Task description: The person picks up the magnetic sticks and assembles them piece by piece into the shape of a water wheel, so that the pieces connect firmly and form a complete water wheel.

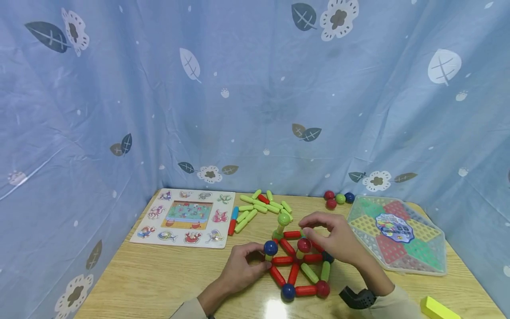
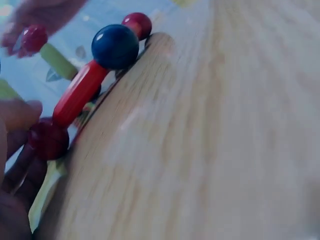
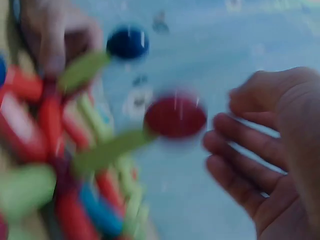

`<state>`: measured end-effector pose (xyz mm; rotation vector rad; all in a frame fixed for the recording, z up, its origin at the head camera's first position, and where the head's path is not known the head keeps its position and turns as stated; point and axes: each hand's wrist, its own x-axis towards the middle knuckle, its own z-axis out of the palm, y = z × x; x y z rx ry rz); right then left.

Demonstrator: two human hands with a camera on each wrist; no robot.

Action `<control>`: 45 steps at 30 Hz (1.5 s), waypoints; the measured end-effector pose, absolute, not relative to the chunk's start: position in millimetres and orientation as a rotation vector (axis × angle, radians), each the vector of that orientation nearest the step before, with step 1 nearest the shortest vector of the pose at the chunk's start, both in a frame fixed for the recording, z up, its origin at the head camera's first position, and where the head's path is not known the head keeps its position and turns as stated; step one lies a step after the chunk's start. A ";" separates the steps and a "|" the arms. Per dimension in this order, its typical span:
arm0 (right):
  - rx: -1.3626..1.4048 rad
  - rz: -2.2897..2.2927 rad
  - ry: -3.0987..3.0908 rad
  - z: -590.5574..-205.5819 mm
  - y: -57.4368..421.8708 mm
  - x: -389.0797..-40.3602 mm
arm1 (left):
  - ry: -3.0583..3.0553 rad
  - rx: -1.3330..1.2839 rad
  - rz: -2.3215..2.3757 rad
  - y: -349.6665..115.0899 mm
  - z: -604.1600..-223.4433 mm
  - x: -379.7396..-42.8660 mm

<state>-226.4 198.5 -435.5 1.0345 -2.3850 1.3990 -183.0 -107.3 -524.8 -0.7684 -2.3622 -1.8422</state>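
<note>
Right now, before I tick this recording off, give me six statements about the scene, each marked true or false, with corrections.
1. The left hand holds a dark red ball low on the frame of rods and balls. True.
2. The right hand grips the yellow block. False: it holds nothing and is at the frame.
3. All four loose balls at the back are red. False: two are red, one green, one blue.
4. A green ball, a blue ball and a red ball top raised green rods. True.
5. In the head view, the puzzle board lies left of the frame. True.
6. The hexagonal game board lies there too. False: it lies right of the frame.
</note>
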 end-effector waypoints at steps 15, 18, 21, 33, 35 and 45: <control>0.595 2.199 -2.203 -525.8 259.4 -242.7 | -2.511 -0.598 -1.534 -173.8 -502.3 -235.6; 0.603 2.161 -2.239 -527.3 258.8 -243.1 | -2.624 -0.679 -1.157 -175.5 -504.1 -240.9; 0.601 2.172 -2.245 -527.4 258.8 -242.6 | -2.658 -0.839 -0.835 -172.6 -505.7 -242.0; 0.572 2.131 -2.290 -524.8 259.7 -241.8 | -2.722 -0.958 -0.500 -165.9 -497.6 -236.9; 0.558 2.120 -2.305 -524.1 259.0 -241.5 | -2.723 -0.950 -0.501 -166.1 -497.8 -236.3; 0.514 2.028 -2.401 -519.9 257.2 -241.9 | -2.499 -0.460 -1.670 -130.5 -470.3 -219.7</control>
